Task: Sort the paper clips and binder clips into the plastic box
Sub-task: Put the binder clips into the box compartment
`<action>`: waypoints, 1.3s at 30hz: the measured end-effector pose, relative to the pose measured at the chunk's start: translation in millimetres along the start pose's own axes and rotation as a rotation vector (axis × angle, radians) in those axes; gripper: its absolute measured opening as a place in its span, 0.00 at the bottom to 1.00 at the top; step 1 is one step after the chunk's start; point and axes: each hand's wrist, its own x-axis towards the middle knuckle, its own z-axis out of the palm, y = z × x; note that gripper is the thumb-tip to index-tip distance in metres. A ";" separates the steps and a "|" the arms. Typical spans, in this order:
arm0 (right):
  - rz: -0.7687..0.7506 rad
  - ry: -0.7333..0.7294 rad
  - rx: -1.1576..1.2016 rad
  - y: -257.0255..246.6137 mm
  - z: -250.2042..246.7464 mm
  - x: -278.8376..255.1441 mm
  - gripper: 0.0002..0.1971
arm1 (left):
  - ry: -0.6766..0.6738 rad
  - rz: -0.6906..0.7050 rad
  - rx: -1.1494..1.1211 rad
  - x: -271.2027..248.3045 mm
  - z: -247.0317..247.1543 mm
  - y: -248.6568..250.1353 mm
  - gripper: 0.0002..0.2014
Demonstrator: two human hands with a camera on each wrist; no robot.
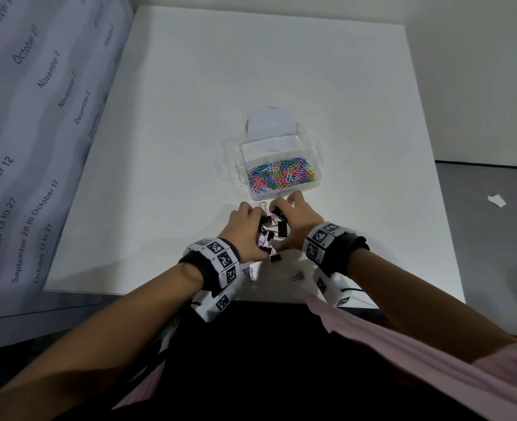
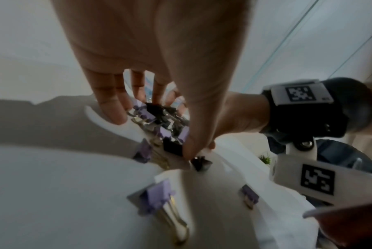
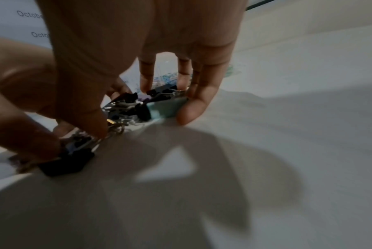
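The plastic box (image 1: 277,165) is taken as the landmark; it stands open on a white board (image 1: 190,117). Its floor is covered by a layer of coloured paper clips (image 1: 281,176). A round clear lid (image 1: 271,123) is seen just behind the box, on the side away from the person.

A heap of binder clips (image 1: 273,229), mostly black with some lilac and one pale teal, is found just in front of the box, on the person's side. The heap is enclosed by both hands. The left hand (image 1: 246,232) is placed on the heap's left flank, fingers curved inward, thumb tip pressed against a black clip at the near end. The right hand (image 1: 293,223) is cupped against the right flank, its fingertips (image 3: 189,111) laid on the teal clip (image 3: 168,107) and its thumb brought down among the wire handles. The clips are gathered between the two hands rather than pinched by either; whether the heap is lifted off the board cannot be told.

Further from the box, toward the person, a single black clip (image 1: 276,258) lies just outside the hands. Two lilac clips (image 1: 250,272) (image 1: 298,276) lie apart, nearer the board's front edge.

A scrap of white paper (image 1: 497,201) is seen well to the right of the box, off the board.
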 end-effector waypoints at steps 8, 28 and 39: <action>0.032 -0.060 -0.075 -8.7 -0.6 1.4 0.35 | -0.008 -0.024 0.078 4.6 -1.2 3.1 0.32; 0.107 -0.042 0.059 9.2 -16.6 8.0 0.10 | 0.010 0.056 -0.165 14.2 -13.4 -10.1 0.07; 0.025 0.082 0.006 23.2 -10.8 7.5 0.09 | 0.116 0.014 -0.380 53.6 -78.4 11.2 0.08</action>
